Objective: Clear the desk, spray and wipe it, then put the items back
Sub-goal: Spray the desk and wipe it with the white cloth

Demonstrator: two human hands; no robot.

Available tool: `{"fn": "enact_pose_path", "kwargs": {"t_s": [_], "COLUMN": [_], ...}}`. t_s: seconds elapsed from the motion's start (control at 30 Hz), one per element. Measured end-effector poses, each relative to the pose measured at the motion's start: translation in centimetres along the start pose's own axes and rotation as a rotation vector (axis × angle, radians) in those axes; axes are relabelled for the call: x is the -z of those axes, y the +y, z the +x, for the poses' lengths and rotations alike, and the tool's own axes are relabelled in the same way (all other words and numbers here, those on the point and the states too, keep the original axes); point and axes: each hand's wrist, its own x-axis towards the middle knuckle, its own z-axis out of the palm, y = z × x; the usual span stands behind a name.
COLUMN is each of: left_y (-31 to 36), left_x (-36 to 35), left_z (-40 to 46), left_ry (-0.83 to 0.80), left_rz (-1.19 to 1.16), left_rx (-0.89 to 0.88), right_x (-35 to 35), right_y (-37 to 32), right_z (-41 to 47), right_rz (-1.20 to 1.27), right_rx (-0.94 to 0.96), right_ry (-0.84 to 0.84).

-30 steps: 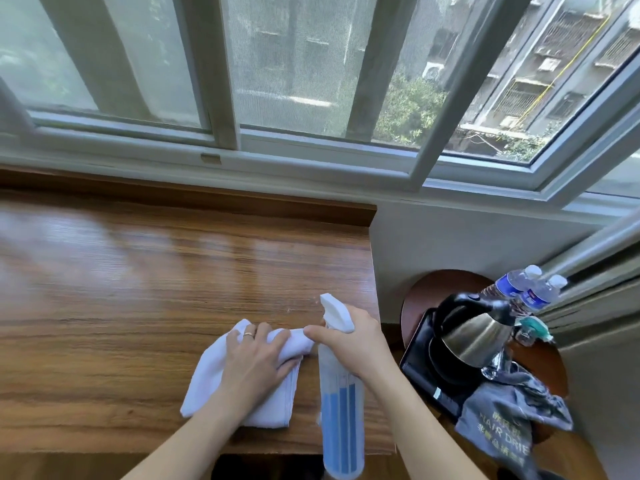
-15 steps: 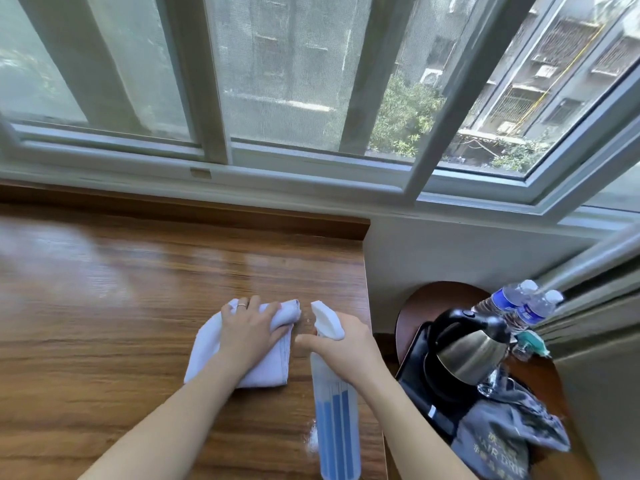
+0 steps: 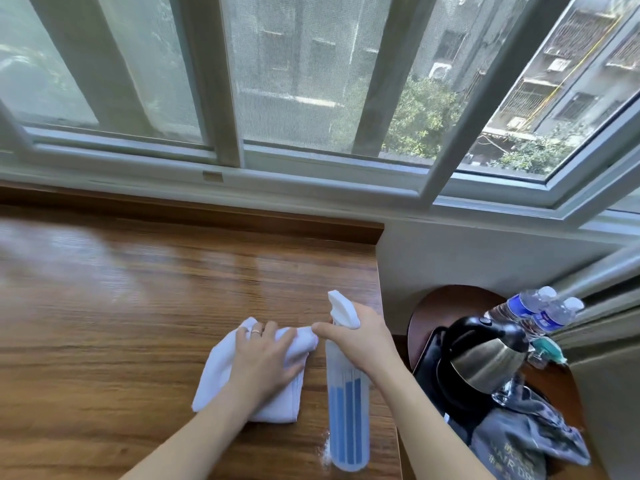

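Left hand [image 3: 266, 362] presses flat on the white cloth [image 3: 221, 375] near the desk [image 3: 104, 323] right edge; right hand [image 3: 363, 337] grips a spray bottle [image 3: 348, 410] part-filled with blue liquid; bare wood leftward.

**Cloth and spray bottle on the desk**

The left hand [image 3: 265, 363] presses flat on a white cloth [image 3: 221, 372] on the wooden desk [image 3: 104, 323]. The right hand [image 3: 360, 336] grips a spray bottle [image 3: 348, 420] of blue liquid just beside it. A kettle [image 3: 485, 358] and water bottles [image 3: 540, 311] stand on a side table [image 3: 446, 299].

White cloth [image 3: 249, 382] on brown wood-grain desk [image 3: 121, 323]; white spray bottle [image 3: 348, 403] with blue liquid; silver-black kettle [image 3: 485, 358].
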Motion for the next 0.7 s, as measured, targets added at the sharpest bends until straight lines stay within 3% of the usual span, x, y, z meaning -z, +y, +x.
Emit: {"fn": "enact_pose_path", "kwargs": {"t_s": [0.27, 0.7], "left_y": [-0.2, -0.7], "left_x": [-1.3, 0.0], "left_z": [-0.6, 8.8], "left_ry": [0.000, -0.069], "left_rz": [-0.020, 0.042], "left_rx": [-0.056, 0.029], "right_x": [-0.6, 0.4], "right_y": [-0.1, -0.8], "right_z": [0.7, 1.0], "right_rz": [0.001, -0.008], "right_rx": [-0.020, 0.002], "right_ry": [-0.001, -0.028]}}
